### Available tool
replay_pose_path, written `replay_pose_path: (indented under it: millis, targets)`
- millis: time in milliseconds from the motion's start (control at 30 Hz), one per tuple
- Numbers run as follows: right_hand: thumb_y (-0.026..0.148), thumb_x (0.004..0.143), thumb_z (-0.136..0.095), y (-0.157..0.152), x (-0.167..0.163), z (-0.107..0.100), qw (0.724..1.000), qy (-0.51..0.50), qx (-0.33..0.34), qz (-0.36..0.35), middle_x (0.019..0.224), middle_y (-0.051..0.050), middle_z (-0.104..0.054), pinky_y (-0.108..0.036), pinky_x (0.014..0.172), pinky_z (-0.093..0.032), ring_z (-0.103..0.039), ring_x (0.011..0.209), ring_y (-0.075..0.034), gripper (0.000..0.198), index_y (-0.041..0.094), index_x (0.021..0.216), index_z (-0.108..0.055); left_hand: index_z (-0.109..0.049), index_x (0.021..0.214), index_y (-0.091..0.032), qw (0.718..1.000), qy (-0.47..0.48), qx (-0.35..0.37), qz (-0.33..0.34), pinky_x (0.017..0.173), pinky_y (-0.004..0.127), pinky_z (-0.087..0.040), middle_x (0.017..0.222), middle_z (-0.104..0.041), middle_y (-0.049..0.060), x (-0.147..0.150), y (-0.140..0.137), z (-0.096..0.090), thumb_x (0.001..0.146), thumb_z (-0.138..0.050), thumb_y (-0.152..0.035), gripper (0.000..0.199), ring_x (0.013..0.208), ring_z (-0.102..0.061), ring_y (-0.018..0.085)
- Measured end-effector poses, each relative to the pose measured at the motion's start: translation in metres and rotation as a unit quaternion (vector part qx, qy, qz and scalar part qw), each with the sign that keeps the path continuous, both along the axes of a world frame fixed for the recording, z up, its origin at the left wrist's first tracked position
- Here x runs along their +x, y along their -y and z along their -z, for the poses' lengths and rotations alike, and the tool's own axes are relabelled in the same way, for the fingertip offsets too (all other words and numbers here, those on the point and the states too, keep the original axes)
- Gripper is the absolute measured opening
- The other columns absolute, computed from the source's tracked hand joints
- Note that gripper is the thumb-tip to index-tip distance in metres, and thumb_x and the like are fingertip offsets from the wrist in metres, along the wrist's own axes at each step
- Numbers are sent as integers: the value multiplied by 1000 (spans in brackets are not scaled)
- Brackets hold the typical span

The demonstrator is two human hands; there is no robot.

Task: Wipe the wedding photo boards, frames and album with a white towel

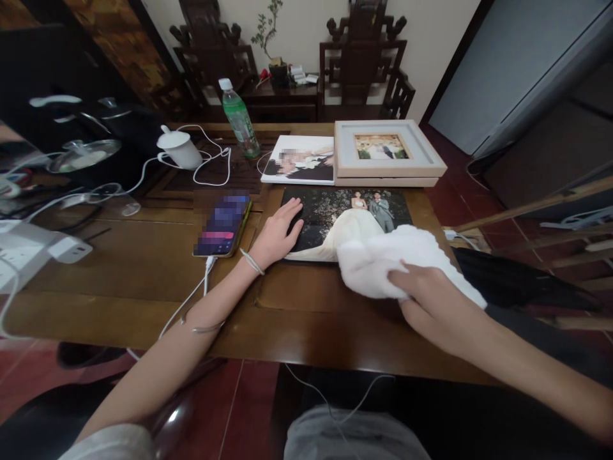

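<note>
A dark wedding photo panel [316,220] lies flat on the wooden table in front of me. My left hand [280,233] rests on its left edge with the fingers stretched out, holding nothing. In my right hand [426,297] is a bunched white cloth [368,265], which covers the panel's lower right corner. The fingers of that hand are wrapped into the cloth and partly hidden by it. Left of my left hand lies a phone [223,227] with its screen lit and a white cable plugged in.
Behind the panel are a white photo album [306,169] and a pale framed picture [390,169]. A green-labelled bottle [239,121] and a lidded white cup [179,148] stand farther left. A power strip [38,252] and loose cables occupy the table's left side [138,275].
</note>
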State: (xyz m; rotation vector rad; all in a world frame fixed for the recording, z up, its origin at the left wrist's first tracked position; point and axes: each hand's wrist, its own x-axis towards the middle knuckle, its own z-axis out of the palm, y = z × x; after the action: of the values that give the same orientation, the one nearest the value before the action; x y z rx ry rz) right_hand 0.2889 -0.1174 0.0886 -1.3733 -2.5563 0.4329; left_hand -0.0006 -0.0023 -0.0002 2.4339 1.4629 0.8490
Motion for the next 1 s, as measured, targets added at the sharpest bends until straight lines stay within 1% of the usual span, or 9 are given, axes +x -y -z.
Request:
replay_pose_path:
  millis: [67,167,300,467,633,733,800,900,1000]
  targets:
    - [1,62,-40,5,-2,-3,1000,2,-12,-11,65,-2,-51,-30,62,-30,-46,63,-17,21,22,64,-38,-53,135,-9,1000,0,-1,0,119,48,-33,148,-49,18,0,0,0,98,-40,-33,46,142,-41,26]
    - [3,64,-41,-10,-6,-8,999,4,-36,-6,63,-1,-50,-30,61,-29,-44,61,-16,20,22,63,-36,-53,135,-9,1000,5,-2,0,118,48,-33,148,-49,18,0,0,0,98,-41,-33,46,142,-41,27]
    - [5,65,-42,-62,-15,-13,999,-5,-34,14,59,0,-43,-32,61,-27,-42,60,-16,21,23,60,-32,-54,135,-10,1000,11,-1,3,119,49,-33,148,-50,17,0,-1,1,98,-42,-32,44,142,-41,27]
    - [7,64,-44,-133,-23,-14,999,12,-5,44,59,-2,-45,-34,61,-25,-43,60,-18,18,22,59,-36,-53,135,-8,1000,13,-2,5,119,48,-33,148,-49,19,0,-1,1,98,-43,-32,45,142,-41,27]
    - [5,64,-44,-172,-28,-13,996,10,33,76,60,-3,-44,-34,61,-25,-41,61,-18,20,23,58,-36,-52,136,-7,1000,11,-8,-2,119,47,-33,148,-48,19,0,0,0,98,-41,-31,46,143,-40,26]
    - [5,64,-43,-175,-30,-10,996,11,47,69,56,-1,-39,-34,61,-24,-38,59,-18,21,23,59,-36,-53,136,-8,1000,14,-11,-1,118,47,-33,149,-48,18,0,0,0,98,-42,-31,46,143,-40,25]
    - [4,64,-43,-166,-31,-7,997,10,53,63,55,0,-36,-33,61,-24,-37,59,-17,22,24,59,-34,-52,136,-10,1000,15,-15,0,118,49,-34,149,-48,17,0,0,0,98,-42,-32,45,143,-40,26]
    - [3,66,-42,-137,-30,-2,997,10,51,50,56,1,-35,-32,62,-26,-38,60,-17,25,24,61,-30,-52,137,-13,1000,17,-20,-2,117,51,-34,150,-47,16,0,0,0,98,-42,-32,44,143,-39,26]
    - [3,67,-41,-93,-28,1,999,15,31,19,60,0,-39,-31,62,-29,-40,60,-17,25,24,63,-28,-52,136,-12,1000,13,-16,-2,118,50,-34,150,-47,17,0,0,0,98,-41,-32,45,143,-39,26]
